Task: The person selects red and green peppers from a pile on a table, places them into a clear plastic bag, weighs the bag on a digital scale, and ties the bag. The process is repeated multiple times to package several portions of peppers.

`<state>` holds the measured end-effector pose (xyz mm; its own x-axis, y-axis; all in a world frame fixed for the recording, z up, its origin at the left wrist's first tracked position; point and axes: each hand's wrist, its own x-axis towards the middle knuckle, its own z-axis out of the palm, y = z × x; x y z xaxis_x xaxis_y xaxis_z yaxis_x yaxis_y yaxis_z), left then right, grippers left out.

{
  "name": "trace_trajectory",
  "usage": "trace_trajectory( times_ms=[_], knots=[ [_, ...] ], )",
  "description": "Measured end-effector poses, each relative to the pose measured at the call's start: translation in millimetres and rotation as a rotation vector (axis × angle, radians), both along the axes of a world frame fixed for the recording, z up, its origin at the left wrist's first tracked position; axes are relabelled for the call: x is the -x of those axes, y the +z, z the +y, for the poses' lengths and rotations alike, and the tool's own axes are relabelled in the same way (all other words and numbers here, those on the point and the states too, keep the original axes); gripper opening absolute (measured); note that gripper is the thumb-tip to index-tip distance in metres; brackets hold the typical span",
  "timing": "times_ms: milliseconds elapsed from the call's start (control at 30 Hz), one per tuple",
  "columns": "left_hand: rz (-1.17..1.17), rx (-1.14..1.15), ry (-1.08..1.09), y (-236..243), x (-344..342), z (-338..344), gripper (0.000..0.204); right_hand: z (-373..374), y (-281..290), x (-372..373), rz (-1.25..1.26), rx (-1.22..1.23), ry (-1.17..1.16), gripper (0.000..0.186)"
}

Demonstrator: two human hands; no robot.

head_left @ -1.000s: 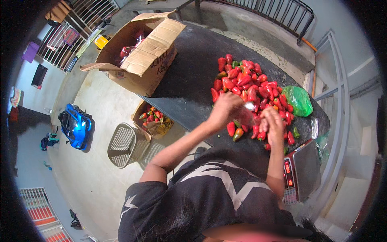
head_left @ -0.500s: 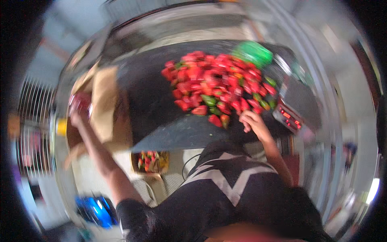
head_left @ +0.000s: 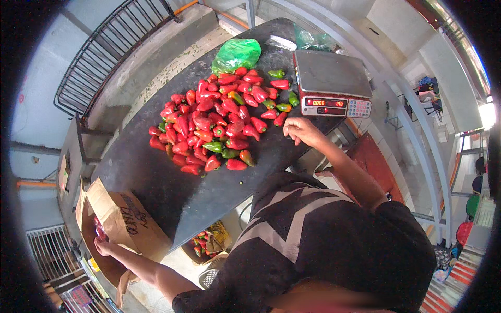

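Many red peppers [head_left: 202, 122], some green, heaped on dark surface [head_left: 135, 161], left of scale [head_left: 334, 78]. Left hand [head_left: 104, 247] at cardboard box [head_left: 138, 221], near left; fingers against red bundle [head_left: 99, 229], grip cannot be told. Right hand [head_left: 302, 130] near scale, fingers loosely bent, half open, empty.

Bright overall; white glare burns out at the right rim, well beyond the worktop's [head_left: 209, 208] right edge; a pale sheen lies along its near edge; the red peppers [head_left: 206, 122] look crisp, with highlights; straight lines bow toward black corners; a smear blurs the bottom.
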<state>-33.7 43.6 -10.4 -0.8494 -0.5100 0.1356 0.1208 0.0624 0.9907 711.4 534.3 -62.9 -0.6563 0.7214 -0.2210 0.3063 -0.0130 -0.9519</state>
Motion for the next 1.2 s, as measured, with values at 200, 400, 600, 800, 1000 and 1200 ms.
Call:
trace_trajectory(
  times_ms=[200, 400, 600, 800, 1000, 1200],
  knots=[
    [0.302, 0.529, -0.356, -22, -149, 11, 0.02, 107, -22, 0, -0.062, -0.473, -0.034, 0.017],
    [0.115, 0.513, -0.304, -118, -351, 51, 0.017, 300, -68, 8, -0.213, -1.078, -0.3, 0.015],
    [-0.138, 0.626, -0.611, -119, -521, 59, 0.018, 432, -101, 31, -0.587, -0.973, -0.167, 0.014],
    [-0.467, 0.586, -0.394, -122, -609, 41, 0.012, 364, -130, 102, -0.322, -0.727, 0.407, 0.017],
    [-0.419, 0.375, -0.676, -159, -615, 91, 0.011, 283, -114, 110, -0.366, -0.7, 0.351, 0.022],
    [-0.655, 0.418, -0.893, -196, -565, 187, 0.031, 200, -120, 104, -0.286, -0.704, 0.291, 0.048]
  ],
)
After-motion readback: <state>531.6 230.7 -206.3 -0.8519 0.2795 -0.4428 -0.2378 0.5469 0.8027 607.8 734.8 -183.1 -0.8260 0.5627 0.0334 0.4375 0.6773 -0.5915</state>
